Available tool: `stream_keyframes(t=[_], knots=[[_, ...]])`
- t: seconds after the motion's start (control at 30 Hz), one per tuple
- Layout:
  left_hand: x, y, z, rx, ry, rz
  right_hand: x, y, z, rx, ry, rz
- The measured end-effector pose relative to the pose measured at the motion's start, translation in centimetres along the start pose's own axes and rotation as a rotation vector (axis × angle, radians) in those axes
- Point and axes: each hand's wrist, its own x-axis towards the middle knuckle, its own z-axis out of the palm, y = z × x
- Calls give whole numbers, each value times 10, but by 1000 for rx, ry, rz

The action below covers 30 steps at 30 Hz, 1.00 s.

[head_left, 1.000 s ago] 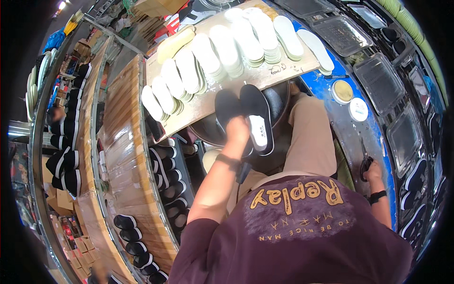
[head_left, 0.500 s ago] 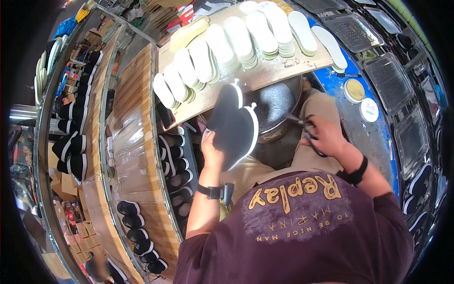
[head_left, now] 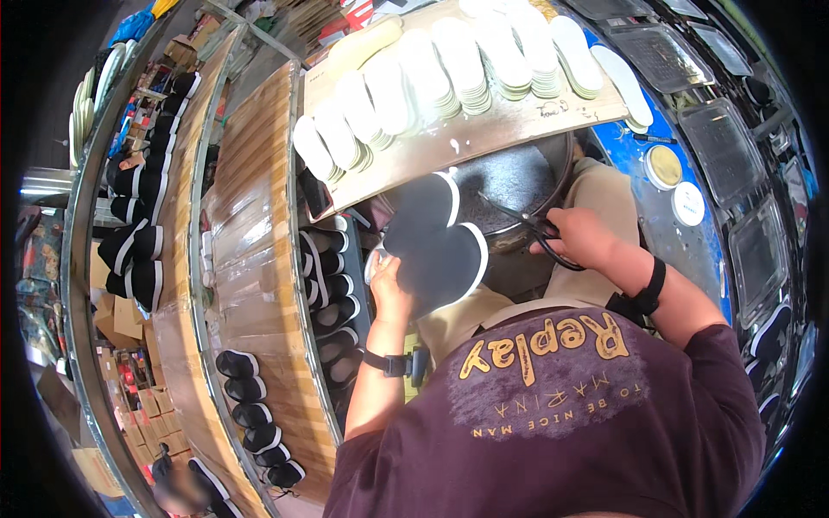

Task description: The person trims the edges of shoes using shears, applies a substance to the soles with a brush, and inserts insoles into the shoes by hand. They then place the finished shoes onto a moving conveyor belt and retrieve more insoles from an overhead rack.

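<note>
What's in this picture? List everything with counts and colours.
held shoes: two, black, white-edged, centre
scissors: one, dark, near centre
insoles: many, mostly white, on board
board: one, pale, top middle
round basin: one, dark, behind scissors
containers: two, yellow and white, on bench
trays: several, grey, right
other shoes: many, black and white, both sides
boxes: several, brown, far left
shirt: one, maroon, bottom
left hand: one, bare, on held shoes
right hand: one, bare, on scissors

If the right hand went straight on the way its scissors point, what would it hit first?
Probably the farther black shoe in the left hand: the scissors aim toward its white edge. Depth is unclear, so they might pass above or below.
</note>
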Motion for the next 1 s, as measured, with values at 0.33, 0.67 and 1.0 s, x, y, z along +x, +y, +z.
stream_keyframes(t=[0.33,0.67,1.0], knots=[[0,17,-17,-40,-174,85,7,-10,2,-58,7,45],[27,15,22,-1555,-131,-727,-11,-2,38,-16,20,-150],[56,84,28,-1825,-91,-656,2,0,34,-50,-78,-35]])
